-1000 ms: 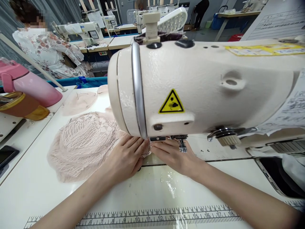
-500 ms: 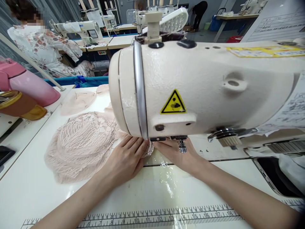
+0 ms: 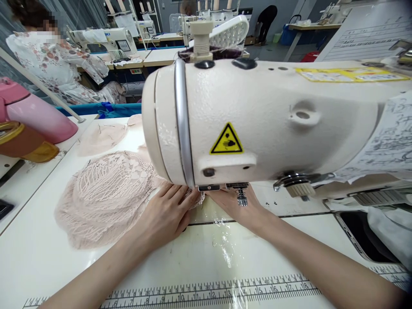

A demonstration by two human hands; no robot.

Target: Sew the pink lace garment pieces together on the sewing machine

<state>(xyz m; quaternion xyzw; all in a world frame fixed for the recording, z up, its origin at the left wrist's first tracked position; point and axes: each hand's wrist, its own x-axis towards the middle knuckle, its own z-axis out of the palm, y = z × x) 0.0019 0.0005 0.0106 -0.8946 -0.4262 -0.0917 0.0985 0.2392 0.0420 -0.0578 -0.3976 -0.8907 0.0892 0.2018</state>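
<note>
A white sewing machine (image 3: 257, 116) fills the middle and right of the view. Under the left end of its head, my left hand (image 3: 170, 208) grips a pale pink lace fabric (image 3: 197, 199), with fingers bent over its edge. The tips are partly hidden by the machine head. My right hand (image 3: 234, 204) is beside the needle area, behind a thread tension dial (image 3: 242, 197); its fingers are out of sight behind the machine. Left of my left hand, a gathered heap of pink lace and mesh (image 3: 106, 197) lies on the white table (image 3: 206, 257).
A pink bottle (image 3: 35, 113) and an amber cup (image 3: 27, 143) stand at the left. Flat pink pieces (image 3: 103, 137) lie further back. A phone (image 3: 363, 234) and whitish cloth (image 3: 389, 227) are on the right. A printed ruler (image 3: 180, 296) runs along the front. Another person (image 3: 58, 68) sits beyond.
The whole view has shifted slightly, so the machine appears further left. Both hands keep nearly the same place by the needle area, and the lace edge by my left fingers has moved only slightly.
</note>
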